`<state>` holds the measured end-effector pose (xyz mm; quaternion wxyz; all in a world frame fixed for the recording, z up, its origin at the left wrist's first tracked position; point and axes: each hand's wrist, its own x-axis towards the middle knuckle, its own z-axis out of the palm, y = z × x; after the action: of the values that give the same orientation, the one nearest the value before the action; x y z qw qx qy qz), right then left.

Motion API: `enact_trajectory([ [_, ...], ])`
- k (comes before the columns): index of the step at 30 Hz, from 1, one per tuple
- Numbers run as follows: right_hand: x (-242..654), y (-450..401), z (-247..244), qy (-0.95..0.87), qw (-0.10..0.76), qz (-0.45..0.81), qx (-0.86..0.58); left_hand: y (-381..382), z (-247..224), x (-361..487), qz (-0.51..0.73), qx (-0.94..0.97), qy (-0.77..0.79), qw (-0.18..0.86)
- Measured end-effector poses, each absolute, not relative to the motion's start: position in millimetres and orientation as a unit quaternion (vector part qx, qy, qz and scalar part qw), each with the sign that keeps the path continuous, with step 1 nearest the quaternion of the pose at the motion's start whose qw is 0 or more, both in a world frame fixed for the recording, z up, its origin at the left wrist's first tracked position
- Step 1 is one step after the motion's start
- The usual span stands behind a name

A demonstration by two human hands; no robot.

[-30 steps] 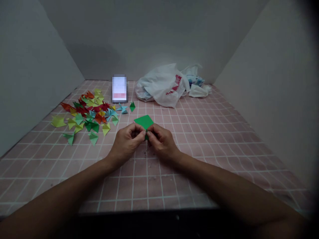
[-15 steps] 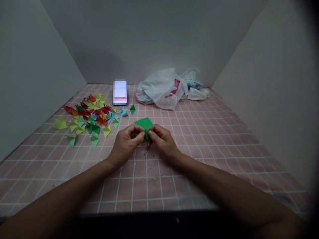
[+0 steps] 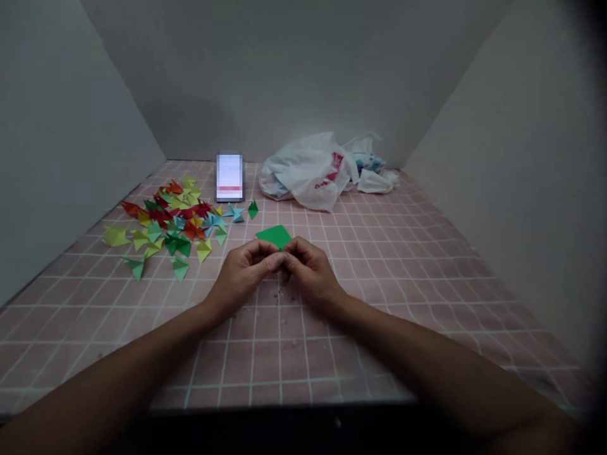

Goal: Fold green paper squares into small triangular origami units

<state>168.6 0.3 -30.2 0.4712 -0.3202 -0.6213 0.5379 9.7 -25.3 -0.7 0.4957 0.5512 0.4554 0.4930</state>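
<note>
My left hand (image 3: 246, 268) and my right hand (image 3: 313, 272) meet over the middle of the table, thumbs and forefingers pinched together. Between the fingertips shows a tiny bit of folded green paper (image 3: 281, 249); the fingers cover most of it. Just behind the hands is a flat green sheet of paper (image 3: 274, 236), its near part hidden. Whether the sheet and the pinched paper are one piece, I cannot tell. Farther back stands a small dark green folded paper piece (image 3: 253, 209).
Many folded paper pieces (image 3: 177, 243) in red, orange, yellow, green and blue lie at the left. A phone with a lit screen (image 3: 229, 177) stands behind them. A white plastic bag (image 3: 308, 170) and a smaller bag (image 3: 377, 180) rest against the back wall. A pink checked cloth (image 3: 389, 253) covers the table.
My thumbs have come together, with the left one moving right over the folded green paper, so less of it shows. The other things stay where they were.
</note>
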Motion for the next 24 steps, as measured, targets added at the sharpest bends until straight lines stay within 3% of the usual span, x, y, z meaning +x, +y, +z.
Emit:
enact_trajectory([
  [5, 167.7, -2.3, -28.3, -0.622, 0.461, 0.554, -0.306, -24.0, -1.2, 7.7, 0.495, 0.549, 0.455, 0.497],
  [11, 166.2, -3.0, -27.2, -0.613, 0.448, 0.586, -0.284, -25.6, 0.3, 5.9, 0.502, 0.601, 0.476, 0.399],
  [24, 164.5, -0.2, -29.5, -0.565, 0.521, 0.567, -0.294, -26.6, -5.2, 9.1, 0.521, 0.582, 0.484, 0.394],
])
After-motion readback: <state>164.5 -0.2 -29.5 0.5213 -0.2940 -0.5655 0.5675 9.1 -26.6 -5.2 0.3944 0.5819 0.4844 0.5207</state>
